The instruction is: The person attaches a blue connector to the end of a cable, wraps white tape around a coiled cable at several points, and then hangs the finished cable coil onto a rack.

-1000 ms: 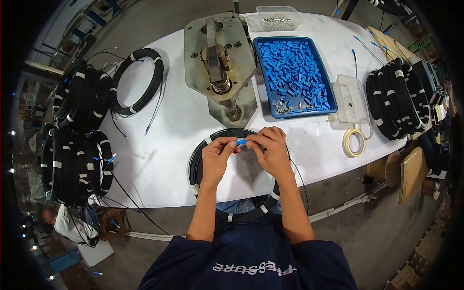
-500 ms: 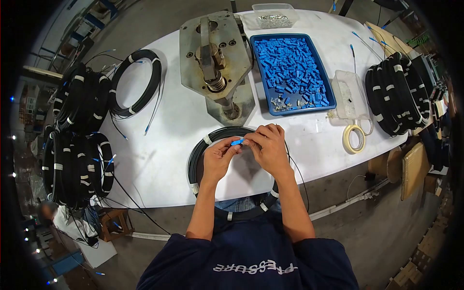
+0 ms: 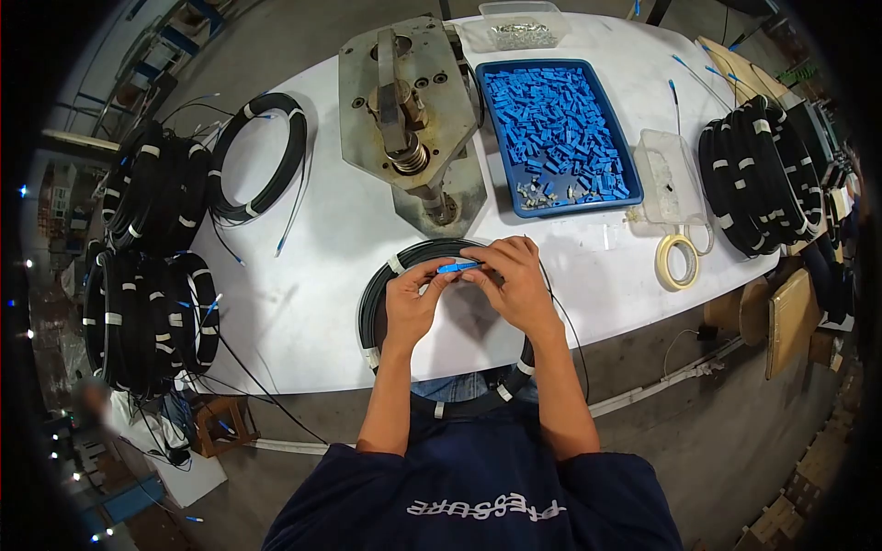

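A small blue cable connector [image 3: 458,267] is held between my two hands, above the near coil of black cable [image 3: 372,308]. My left hand [image 3: 412,298] pinches its left end with thumb and fingertips. At the right end, my right hand [image 3: 516,285] is closed on the connector where it meets the thin cable, and its fingers partly hide that end. The coil, bound with white tape bands, lies partly on the white table and hangs over its front edge against my body.
Beyond my hands stands a metal press [image 3: 404,119]. A blue tray [image 3: 634,174] holds many blue connector housings. Right of it are a clear plastic box [image 3: 669,179] and a tape roll [image 3: 663,266]. More black coils [image 3: 758,174] stand at the right and the left [image 3: 152,312].
My right fingers have shifted on the connector, and more of its blue body now shows between my hands. The view has shifted slightly.
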The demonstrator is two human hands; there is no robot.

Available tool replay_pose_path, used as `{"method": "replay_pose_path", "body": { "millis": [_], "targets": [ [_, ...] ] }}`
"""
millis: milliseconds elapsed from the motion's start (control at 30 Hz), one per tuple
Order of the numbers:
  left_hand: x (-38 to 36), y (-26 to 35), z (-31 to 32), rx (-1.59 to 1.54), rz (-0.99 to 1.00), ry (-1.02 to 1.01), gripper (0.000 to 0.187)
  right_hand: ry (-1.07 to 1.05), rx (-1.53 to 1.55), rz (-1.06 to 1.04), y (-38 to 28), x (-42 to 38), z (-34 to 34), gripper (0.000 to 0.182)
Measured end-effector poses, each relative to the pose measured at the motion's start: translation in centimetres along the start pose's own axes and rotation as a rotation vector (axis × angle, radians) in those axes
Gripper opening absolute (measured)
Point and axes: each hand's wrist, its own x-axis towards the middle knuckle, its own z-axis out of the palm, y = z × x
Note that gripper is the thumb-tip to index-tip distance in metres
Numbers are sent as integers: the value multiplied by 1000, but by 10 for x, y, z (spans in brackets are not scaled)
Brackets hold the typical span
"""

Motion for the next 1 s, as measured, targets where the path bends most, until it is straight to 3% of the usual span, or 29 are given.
{"method": "replay_pose_path", "body": {
  "millis": [433, 567, 1000],
  "targets": [
    [2, 16, -7, 14, 33, -35, 22, -19, 109, 95, 3, -2, -8, 10],
    [2, 19, -8, 145, 68, -79, 23, -9, 106, 74, 3, -3, -8, 10],
    [4, 19, -3, 145, 116, -70, 19, 35, 87, -24, 1, -1, -8, 9]
  ]
}}
